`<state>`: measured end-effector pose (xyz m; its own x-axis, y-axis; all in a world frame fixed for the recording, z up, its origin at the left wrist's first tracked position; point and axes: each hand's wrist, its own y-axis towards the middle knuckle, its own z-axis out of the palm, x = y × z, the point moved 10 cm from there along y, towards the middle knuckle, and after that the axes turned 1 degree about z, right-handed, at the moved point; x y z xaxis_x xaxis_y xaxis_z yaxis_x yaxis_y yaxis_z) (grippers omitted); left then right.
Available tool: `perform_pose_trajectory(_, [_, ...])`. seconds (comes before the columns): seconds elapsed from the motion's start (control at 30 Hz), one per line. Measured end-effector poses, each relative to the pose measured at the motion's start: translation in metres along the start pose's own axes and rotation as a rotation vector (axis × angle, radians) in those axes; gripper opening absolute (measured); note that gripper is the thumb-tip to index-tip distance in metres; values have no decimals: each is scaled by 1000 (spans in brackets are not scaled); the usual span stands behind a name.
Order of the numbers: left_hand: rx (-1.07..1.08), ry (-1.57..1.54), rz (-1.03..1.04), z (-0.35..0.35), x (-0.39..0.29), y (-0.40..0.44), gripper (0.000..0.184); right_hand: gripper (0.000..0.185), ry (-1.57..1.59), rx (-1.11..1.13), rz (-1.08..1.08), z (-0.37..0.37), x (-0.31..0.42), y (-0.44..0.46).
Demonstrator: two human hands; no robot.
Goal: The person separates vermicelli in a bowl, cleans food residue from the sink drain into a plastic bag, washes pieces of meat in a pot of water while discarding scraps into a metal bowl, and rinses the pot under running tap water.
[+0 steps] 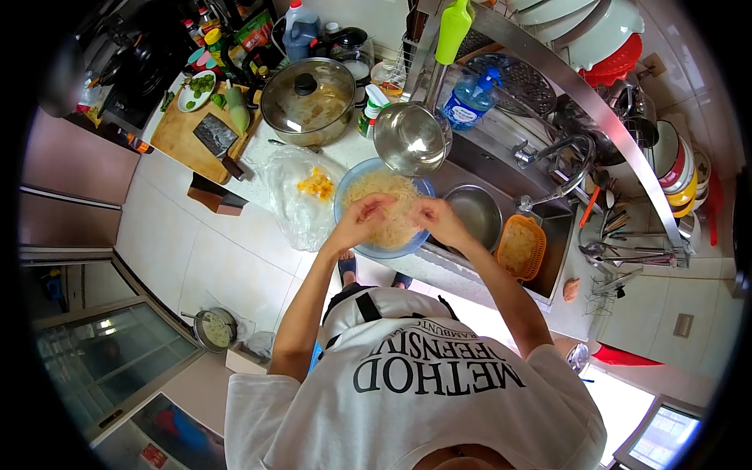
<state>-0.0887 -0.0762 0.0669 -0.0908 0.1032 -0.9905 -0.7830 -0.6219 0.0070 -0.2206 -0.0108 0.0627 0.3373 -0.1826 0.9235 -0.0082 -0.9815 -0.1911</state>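
A blue basin (341,185) on the counter holds a heap of pale thin strands that look like bean sprouts (385,186). Over its near left part is my left hand (366,220), palm partly turned up and fingers curled in. My right hand (439,220) is at the basin's near right side, its fingertips pinched together and pointing at the left hand. Both hands seem to hold a few strands, though the fingers hide most of what they grip. Left of the basin, a clear plastic bag (286,207) lies flat with small yellow-orange bits (316,185) on it.
Behind the basin are a lidded pot (308,100) and a green-handled steel ladle (413,139). The sink on the right holds a metal bowl (472,213) and an orange basket (522,247). Left, a cutting board (184,141) carries a cleaver (215,135).
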Motion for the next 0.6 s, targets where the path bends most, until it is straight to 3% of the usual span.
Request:
perform_pose_trajectory(0.03, [38, -226, -81, 10, -1, 0, 30, 13, 70, 25, 42, 0, 15, -1])
perform_pose_trajectory(0.17, [63, -103, -155, 17, -9, 0, 18, 21, 300, 69, 53, 0, 24, 6])
perform_pose_trajectory(0.33, [111, -107, -187, 1, 5, 3, 18, 29, 207, 40, 218, -12, 18, 10])
perform_pose_trajectory(0.57, [-55, -353, -200, -17, -17, 1, 23, 27, 311, 86, 360, 15, -51, 10])
perform_pose_trajectory(0.6, [-51, -418, -220, -22, 3, 2, 23, 27, 65, 73, 250, 13, -48, 11])
